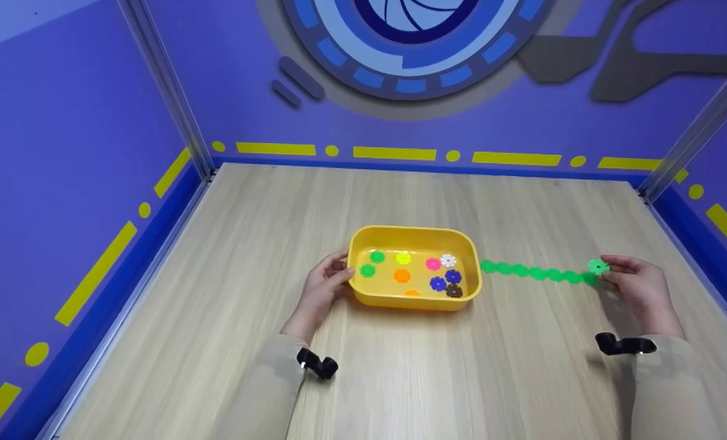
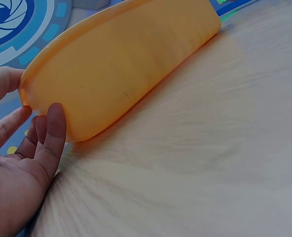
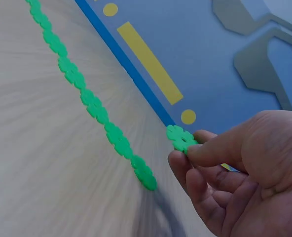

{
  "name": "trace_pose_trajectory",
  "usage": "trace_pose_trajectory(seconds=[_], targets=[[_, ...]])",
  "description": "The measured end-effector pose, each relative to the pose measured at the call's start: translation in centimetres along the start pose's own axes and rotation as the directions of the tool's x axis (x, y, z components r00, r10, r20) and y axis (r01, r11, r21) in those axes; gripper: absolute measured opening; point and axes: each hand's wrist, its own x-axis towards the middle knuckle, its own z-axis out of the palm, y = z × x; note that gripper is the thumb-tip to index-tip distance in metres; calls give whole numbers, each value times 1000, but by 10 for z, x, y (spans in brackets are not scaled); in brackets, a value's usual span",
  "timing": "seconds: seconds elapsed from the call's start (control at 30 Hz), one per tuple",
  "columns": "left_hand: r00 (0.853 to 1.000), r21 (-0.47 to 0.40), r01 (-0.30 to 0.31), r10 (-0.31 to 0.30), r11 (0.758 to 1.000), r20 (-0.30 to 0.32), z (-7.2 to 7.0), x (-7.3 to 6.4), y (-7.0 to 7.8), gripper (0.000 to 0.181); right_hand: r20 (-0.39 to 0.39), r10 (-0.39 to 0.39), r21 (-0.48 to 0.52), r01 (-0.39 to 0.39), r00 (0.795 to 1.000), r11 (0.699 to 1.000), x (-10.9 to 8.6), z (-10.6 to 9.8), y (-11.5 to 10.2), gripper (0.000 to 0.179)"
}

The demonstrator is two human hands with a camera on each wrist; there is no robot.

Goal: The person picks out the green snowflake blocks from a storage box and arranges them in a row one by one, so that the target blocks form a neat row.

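My right hand (image 1: 635, 284) pinches a single green notched disc (image 3: 180, 138) between thumb and fingers. The disc is held just above the near end of a chain of linked green discs (image 3: 91, 103), apart from it in the right wrist view. That chain runs along the table from the right hand toward the yellow plastic tub (image 1: 415, 302). At the tub's left end, my left hand (image 1: 325, 284) grips the wall, thumb and fingers curled against it. Inside lie several loose discs, among them an orange disc (image 1: 402, 275), a white disc (image 1: 448, 260) and a brown disc (image 1: 454, 291).
The wooden table (image 1: 436, 379) is bounded by a purple back wall (image 1: 400, 131) and side walls with yellow markings. Metal posts (image 1: 173, 85) stand at the back corners. A black wrist mount (image 1: 626, 344) sits on the right sleeve.
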Motion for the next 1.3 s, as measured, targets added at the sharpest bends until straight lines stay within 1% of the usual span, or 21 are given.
trace_pose_trajectory(seconds=[0.03, 0.1, 0.2, 0.27, 0.37, 0.57, 0.7, 0.8, 0.87, 0.97, 1.13, 1.3], targets=[[1000, -3, 1, -1, 1000, -2, 0, 0, 0, 51, -14, 12, 9, -12, 1000, 1000, 0, -1, 0, 41], [1000, -1, 1, -1, 1000, -5, 0, 0, 0, 51, -41, 30, 3, -29, 999, 1000, 0, -3, 1, 38], [1000, 2, 5, -5, 1000, -10, 0, 0, 1, 50, -79, 43, -103, -51, 996, 993, 1, -6, 2, 34], [1000, 9, 8, -8, 1000, -13, 1, 0, 1, 50, -92, 47, -179, -63, 995, 982, 1, -7, 4, 42], [1000, 7, 11, -11, 1000, -16, 1, 0, 1, 49, -99, 49, -280, -75, 994, 957, 2, -8, 6, 51], [1000, 4, 9, -9, 1000, -10, 1, -1, 2, 50, -117, 50, -391, -92, 992, 916, 2, -9, 8, 51], [1000, 3, 10, -10, 1000, -7, 2, 0, 2, 51, -140, 49, -478, -111, 989, 872, 1, -7, 6, 50], [1000, 6, 11, -11, 1000, -9, 2, 0, 2, 51, -151, 42, -537, -117, 988, 836, 1, -7, 3, 52], [1000, 7, 7, -7, 1000, -7, 2, -1, 2, 50, -158, 42, -556, -124, 986, 822, 1, -7, 1, 52], [1000, 5, 3, -3, 1000, -3, 2, -1, 2, 50, -173, 52, -559, -141, 984, 817, 0, -8, -1, 53], [1000, 3, 4, -4, 1000, 2, 2, -2, 3, 51, -201, 25, -563, -137, 979, 815, -3, -6, -6, 53], [1000, -5, 5, -5, 1000, 2, 1, -2, 2, 50, -205, -23, -547, -95, 978, 831, -4, 5, -15, 53]])
